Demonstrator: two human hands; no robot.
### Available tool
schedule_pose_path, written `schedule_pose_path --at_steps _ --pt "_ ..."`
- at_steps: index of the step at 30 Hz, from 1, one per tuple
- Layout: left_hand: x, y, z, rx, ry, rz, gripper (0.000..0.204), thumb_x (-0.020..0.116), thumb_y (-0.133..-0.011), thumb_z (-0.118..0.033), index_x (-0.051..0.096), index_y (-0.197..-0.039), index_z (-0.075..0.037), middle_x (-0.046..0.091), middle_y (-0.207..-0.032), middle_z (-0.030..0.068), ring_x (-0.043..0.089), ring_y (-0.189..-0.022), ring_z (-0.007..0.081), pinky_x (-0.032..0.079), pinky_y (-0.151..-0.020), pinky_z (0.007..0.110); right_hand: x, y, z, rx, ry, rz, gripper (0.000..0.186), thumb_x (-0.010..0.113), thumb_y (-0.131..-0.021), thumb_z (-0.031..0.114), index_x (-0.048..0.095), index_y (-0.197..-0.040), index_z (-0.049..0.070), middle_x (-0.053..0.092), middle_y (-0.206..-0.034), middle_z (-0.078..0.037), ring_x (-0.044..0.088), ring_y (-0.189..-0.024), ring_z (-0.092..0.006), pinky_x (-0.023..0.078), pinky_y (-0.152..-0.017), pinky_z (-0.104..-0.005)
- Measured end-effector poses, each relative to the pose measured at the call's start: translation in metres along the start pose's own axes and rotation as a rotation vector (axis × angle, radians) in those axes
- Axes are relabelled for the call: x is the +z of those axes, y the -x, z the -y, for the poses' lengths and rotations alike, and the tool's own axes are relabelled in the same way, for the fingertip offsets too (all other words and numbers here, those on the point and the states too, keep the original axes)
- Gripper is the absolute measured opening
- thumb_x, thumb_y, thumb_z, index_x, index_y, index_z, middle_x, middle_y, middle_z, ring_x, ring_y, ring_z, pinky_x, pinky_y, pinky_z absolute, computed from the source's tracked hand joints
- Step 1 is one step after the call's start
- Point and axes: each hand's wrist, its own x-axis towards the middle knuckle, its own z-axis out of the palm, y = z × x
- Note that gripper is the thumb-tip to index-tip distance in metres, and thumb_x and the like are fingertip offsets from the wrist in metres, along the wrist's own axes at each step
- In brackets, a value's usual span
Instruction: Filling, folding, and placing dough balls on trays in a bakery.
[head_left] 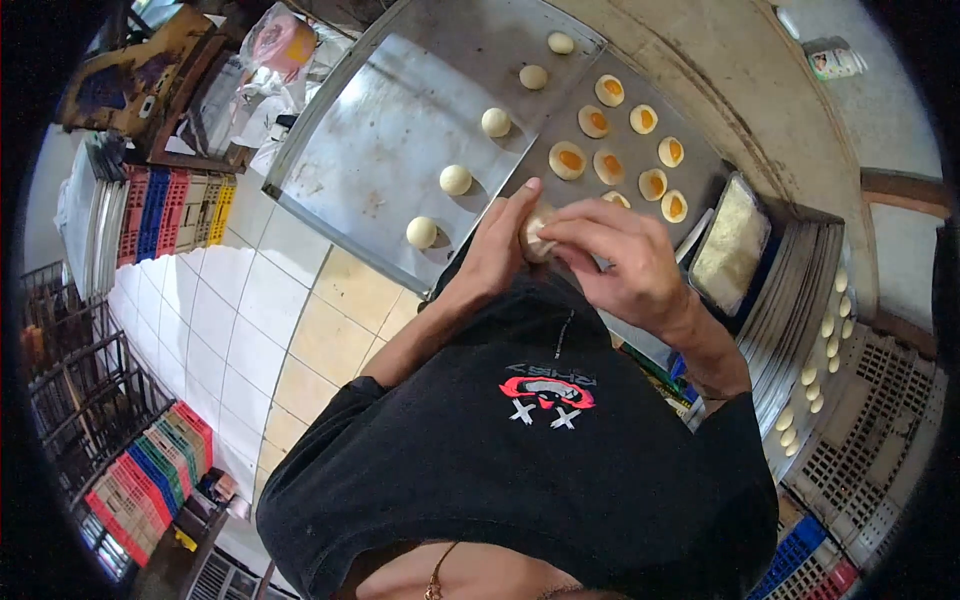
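My left hand (497, 248) and my right hand (618, 260) are both closed around one pale dough ball (535, 235), held above the near edge of a large metal baking tray (380, 140). On the tray a row of several plain dough balls (455, 180) runs along its middle. Beside that row lie several flat dough rounds with orange filling (568, 160) in their centres. My fingers cover most of the held dough.
A rectangular container of pale shredded filling (732, 243) sits right of the tray. Further right, a stack of trays (800, 330) carries a line of small dough balls (830, 330). Coloured plastic crates (155, 470) stand on the tiled floor at left.
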Motion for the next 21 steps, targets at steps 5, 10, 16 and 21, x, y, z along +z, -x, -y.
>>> schedule_pose_path --at_steps 5,10,16,21 --pt "0.008 0.000 0.018 0.243 0.342 -0.006 0.050 0.040 -0.095 -0.046 0.062 -0.085 -0.003 0.061 -0.077 0.0065 0.058 -0.067 0.0118 0.044 -0.052 0.024 -0.008 -0.007 -0.002 0.075 -0.020 0.031 0.021 0.072 -0.072 -0.002 0.068 -0.091 0.002 0.066 -0.087 -0.011 0.066 -0.076 -0.0249 0.053 -0.064 -0.0315" --pt "0.005 0.008 0.016 0.155 0.218 -0.087 0.044 0.043 -0.094 -0.041 0.062 -0.083 -0.004 0.059 -0.069 0.0031 0.055 -0.059 0.0096 0.042 -0.049 0.023 -0.003 -0.003 -0.002 -0.012 -0.051 -0.005 0.021 0.075 -0.070 -0.002 0.069 -0.090 0.002 0.068 -0.084 -0.010 0.067 -0.078 -0.0221 0.053 -0.065 -0.0293" --pt "-0.001 0.013 0.020 -0.019 0.305 -0.156 0.050 0.039 -0.093 -0.050 0.059 -0.077 -0.007 0.058 -0.061 0.0031 0.050 -0.042 0.0121 0.033 -0.036 0.024 0.001 -0.008 -0.003 0.003 -0.087 0.061 0.025 0.074 -0.068 -0.005 0.069 -0.092 0.002 0.069 -0.088 -0.010 0.068 -0.081 -0.0230 0.054 -0.068 -0.0280" --pt "-0.005 0.032 -0.005 -0.280 0.332 -0.048 0.058 0.030 -0.093 -0.059 0.058 -0.079 -0.010 0.056 -0.060 0.0025 0.047 -0.041 0.0124 0.030 -0.035 0.024 0.014 -0.009 -0.003 0.177 -0.216 0.093 0.019 0.070 -0.073 -0.001 0.070 -0.091 0.003 0.069 -0.087 -0.012 0.068 -0.078 -0.0253 0.054 -0.068 -0.0330"
